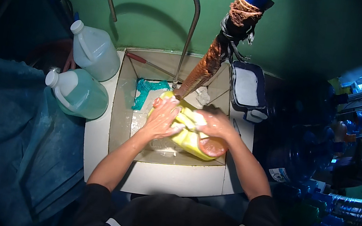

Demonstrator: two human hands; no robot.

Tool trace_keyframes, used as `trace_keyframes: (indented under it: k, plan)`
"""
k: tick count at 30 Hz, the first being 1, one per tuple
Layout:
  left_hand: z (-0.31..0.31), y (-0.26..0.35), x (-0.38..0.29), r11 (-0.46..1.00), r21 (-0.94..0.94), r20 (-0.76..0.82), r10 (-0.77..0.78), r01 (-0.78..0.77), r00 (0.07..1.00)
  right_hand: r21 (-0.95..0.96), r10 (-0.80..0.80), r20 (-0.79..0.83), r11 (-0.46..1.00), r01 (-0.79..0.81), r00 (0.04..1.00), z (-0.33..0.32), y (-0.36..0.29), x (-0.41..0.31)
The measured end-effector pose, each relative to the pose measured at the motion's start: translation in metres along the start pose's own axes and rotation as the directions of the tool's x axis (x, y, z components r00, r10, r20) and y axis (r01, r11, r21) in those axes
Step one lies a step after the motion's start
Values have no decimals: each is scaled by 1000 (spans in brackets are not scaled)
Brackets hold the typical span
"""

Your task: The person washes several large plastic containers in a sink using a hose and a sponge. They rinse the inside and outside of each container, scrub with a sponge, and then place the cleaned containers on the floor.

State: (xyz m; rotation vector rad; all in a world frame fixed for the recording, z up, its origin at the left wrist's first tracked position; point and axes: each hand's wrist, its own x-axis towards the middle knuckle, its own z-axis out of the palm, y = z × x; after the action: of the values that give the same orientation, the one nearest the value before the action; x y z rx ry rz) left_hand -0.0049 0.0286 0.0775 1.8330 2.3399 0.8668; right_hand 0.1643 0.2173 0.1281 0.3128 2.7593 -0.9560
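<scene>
A yellow plastic jug [182, 137] lies tilted on its side in a tiled sink [122, 136], an orange patch at its lower right end. My left hand [162, 119] grips its upper left part, fingers spread and foamy. Across the middle of the jug, my right hand [216, 123] presses with curled fingers; white suds cover the fingertips. Something dark shows just beyond the right hand, too blurred to name. Behind the jug lie a teal mesh cloth [142, 90] and a crumpled whitish piece [203, 95].
A gooseneck faucet [196, 18] arches over the sink. A rusty, wrapped pipe [205, 61] slants down into it. Two jugs of liquid, one whitish [97, 54] and one green [86, 96], stand left. At right sits a tub of white paste [245, 85]. Large blue bottles [311, 148] stand beyond.
</scene>
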Motion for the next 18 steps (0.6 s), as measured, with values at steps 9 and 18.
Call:
trace_keyframes:
  k: [9,18]
  plan:
    - [4,48,-19,982,126,486,65,-144,872,443,168,162,868,-224,972,-15,25,-40]
    - [-70,116,-104,967,232,190,62,-106,980,528,-96,412,836,-151,906,-27,-15,-4]
